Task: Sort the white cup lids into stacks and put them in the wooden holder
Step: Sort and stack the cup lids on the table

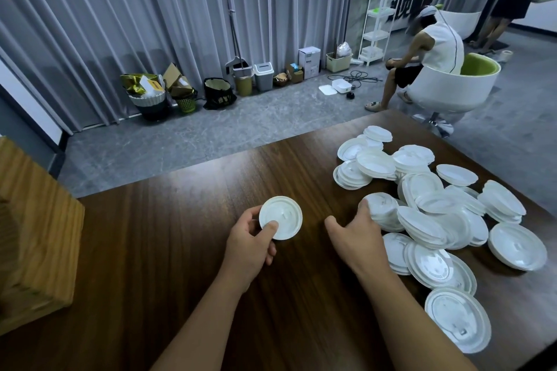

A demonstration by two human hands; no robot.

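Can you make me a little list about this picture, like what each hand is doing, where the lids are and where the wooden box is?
left hand: pinches one white lid above the table
right hand: fingers reach into the lid pile, grip hidden
lid pile: loose heap, table's right side
wooden holder: far left, no lids visible on it

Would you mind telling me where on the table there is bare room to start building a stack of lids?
Bare wood runs from the wooden holder to the left hand, which holds one lid, and along the table's far edge. A narrower patch lies between both hands. Right of the right hand, the lid pile crowds everything.
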